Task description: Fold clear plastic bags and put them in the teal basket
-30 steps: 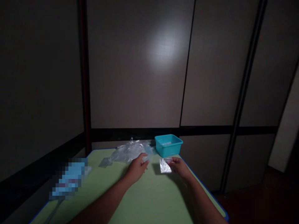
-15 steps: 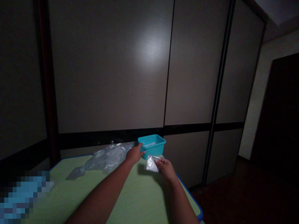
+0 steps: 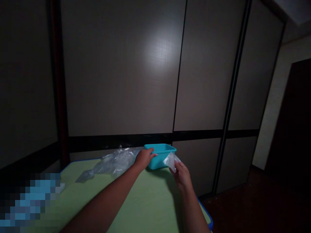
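Observation:
A turquoise plastic basin [image 3: 157, 161] stands at the far edge of the green table. My left hand [image 3: 144, 157] grips its left side, thumb and fingers closed at the rim. In my right hand [image 3: 181, 171] is a small clear plastic packet [image 3: 171, 160], pinched between thumb and fingers just in front of the basin's right side. What the packet contains, if anything, I cannot make out. Crumpled clear plastic wrap [image 3: 119, 161] lies to the left of my left hand. The basin's floor is hidden by its front wall.
The green table [image 3: 143, 200] has a blue edge. Behind it rises a tall wardrobe [image 3: 121, 71] with dark bands. At the lower left is a blurred-out blue shape [image 3: 31, 200], with a small whitish thing beside it. Dark floor shows on the right.
My right hand has raised the packet and moved it right, up to the basin's right side. The basin's front is tipped up so its inside shows less. My left hand keeps its grip.

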A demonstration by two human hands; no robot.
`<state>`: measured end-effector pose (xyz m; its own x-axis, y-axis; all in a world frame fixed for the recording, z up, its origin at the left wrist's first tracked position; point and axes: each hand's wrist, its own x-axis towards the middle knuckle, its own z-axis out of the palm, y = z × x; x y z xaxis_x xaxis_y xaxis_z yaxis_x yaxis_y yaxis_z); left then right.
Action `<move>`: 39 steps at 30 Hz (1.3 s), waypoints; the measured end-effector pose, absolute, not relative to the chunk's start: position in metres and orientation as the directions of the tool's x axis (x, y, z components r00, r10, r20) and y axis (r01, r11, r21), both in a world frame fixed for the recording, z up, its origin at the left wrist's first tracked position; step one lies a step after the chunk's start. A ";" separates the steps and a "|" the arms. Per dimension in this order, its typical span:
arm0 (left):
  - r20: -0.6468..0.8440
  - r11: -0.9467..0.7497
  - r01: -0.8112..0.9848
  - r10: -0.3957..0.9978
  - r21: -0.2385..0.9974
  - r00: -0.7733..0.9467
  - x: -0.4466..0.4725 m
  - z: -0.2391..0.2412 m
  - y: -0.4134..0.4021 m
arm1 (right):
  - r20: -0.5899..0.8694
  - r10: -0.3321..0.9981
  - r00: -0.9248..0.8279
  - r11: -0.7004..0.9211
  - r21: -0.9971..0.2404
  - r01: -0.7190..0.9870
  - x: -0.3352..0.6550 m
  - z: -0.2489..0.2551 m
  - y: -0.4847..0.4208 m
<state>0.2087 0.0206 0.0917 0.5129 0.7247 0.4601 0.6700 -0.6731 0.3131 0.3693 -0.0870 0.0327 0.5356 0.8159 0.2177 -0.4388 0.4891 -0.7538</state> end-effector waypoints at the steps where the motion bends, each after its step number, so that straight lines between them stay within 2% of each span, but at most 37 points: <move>1: 0.475 -0.685 0.658 0.712 0.312 0.516 0.199 0.094 0.014 | 0.217 0.787 0.577 0.529 -0.720 -0.449 0.373 0.034 -0.089; 5: 0.529 -0.706 0.639 0.684 0.306 0.502 0.145 0.100 -0.019 | 0.237 0.706 0.667 0.627 -0.646 -0.435 0.392 0.032 -0.094; 7: 0.586 -0.713 0.628 0.664 0.311 0.464 0.113 0.098 -0.039 | 0.222 0.689 0.690 0.627 -0.661 -0.412 0.399 0.031 -0.095; 10: 0.641 -0.733 0.612 0.628 0.298 0.441 0.068 0.089 -0.070 | 0.193 0.706 0.681 0.586 -0.700 -0.409 0.404 0.032 -0.097; 13: 0.653 -0.707 0.665 0.625 0.240 0.428 0.032 0.071 -0.100 | 0.165 0.719 0.675 0.578 -0.681 -0.449 0.404 0.035 -0.096; 17: 0.616 -0.657 0.730 0.658 0.189 0.433 0.010 0.045 -0.127 | 0.121 0.763 0.635 0.518 -0.702 -0.489 0.399 0.036 -0.089; 23: 0.593 -0.640 0.747 0.676 0.178 0.437 0.011 0.024 -0.134 | 0.165 0.823 0.543 0.426 -0.813 -0.398 0.377 0.063 -0.085; 28: 0.576 -0.627 0.742 0.706 0.237 0.412 0.017 0.020 -0.132 | 0.205 0.944 0.257 0.253 -0.953 -0.169 0.343 0.106 -0.092; 32: 0.555 -0.594 0.766 0.733 0.244 0.392 0.021 0.022 -0.135 | 0.184 0.983 0.029 0.175 -0.966 0.189 0.302 0.125 -0.087; 34: 0.549 -0.581 0.778 0.741 0.238 0.386 0.023 0.022 -0.136 | 0.177 0.984 -0.011 0.165 -0.895 0.415 0.280 0.127 -0.081; 36: 0.545 -0.573 0.785 0.746 0.233 0.383 0.025 0.021 -0.137 | 0.203 0.979 -0.020 0.163 -0.723 0.671 0.261 0.126 -0.075; 37: 0.541 -0.570 0.788 0.748 0.231 0.383 0.025 0.021 -0.138 | 0.197 0.980 -0.039 0.159 -0.643 0.750 0.254 0.125 -0.071; 39: 0.524 -0.556 0.800 0.761 0.225 0.382 0.024 0.020 -0.139 | 0.173 0.984 -0.043 0.138 -0.582 0.802 0.243 0.121 -0.067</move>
